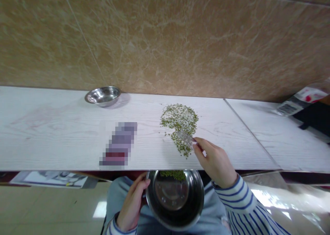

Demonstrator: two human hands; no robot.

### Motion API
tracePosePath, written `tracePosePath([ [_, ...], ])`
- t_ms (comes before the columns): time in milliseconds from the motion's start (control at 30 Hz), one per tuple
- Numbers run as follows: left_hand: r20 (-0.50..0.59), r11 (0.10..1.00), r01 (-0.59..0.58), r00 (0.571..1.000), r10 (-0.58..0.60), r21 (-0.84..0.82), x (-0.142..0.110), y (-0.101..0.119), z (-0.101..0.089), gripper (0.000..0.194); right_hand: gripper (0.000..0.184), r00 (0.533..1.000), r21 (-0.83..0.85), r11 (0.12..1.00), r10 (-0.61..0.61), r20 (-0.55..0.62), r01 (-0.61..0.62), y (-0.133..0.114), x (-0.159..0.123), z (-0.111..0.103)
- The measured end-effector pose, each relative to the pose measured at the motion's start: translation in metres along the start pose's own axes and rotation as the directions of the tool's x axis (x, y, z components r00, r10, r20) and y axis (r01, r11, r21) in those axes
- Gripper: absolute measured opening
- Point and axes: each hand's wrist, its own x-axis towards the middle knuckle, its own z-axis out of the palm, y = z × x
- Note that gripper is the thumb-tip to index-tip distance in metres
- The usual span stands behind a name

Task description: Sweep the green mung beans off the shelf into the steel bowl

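Note:
Small green beans, which look like mung beans [177, 116], lie spread over the white table with pale grains among them. My right hand [215, 159] pinches a shiny spoon-like tool [184, 136], whose flat end rests among the beans at the near part of the spread. Below the table edge, a deep steel bowl [176, 217] sits at my lap, tilted, with green beans [173, 174] gathered along its far side. My left hand [135, 200] grips this bowl by its left rim, thumb on top and fingers partly hidden.
A shallow steel bowl [103, 96] stands at the back left, near the tiled wall [154, 39]. A blurred-out oblong item [119, 145] lies left of the beans. A plastic packet [296, 102] and a black object [316, 119] are at the far right of the white table [51, 131].

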Motion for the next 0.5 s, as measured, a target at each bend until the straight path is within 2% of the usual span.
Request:
tracePosePath([
  [167, -0.063, 0.999, 0.000, 0.998, -0.003, -0.042, -0.001, 0.001, 0.006, 0.052, 0.024, 0.996, -0.082, 0.993, -0.088, -0.020, 0.086, 0.014, -0.006, -0.009],
  [267, -0.049, 0.999, 0.015, 0.999, -0.017, -0.049, -0.002, 0.000, 0.007, 0.052, 0.025, 0.991, -0.180, 0.976, -0.127, -0.031, 0.120, 0.019, -0.005, -0.009],
  [500, -0.041, 0.998, 0.005, 0.999, -0.008, -0.057, -0.003, -0.001, 0.011, 0.050, 0.026, 0.991, -0.326, 0.942, -0.111, -0.071, 0.082, 0.035, -0.001, -0.008],
])
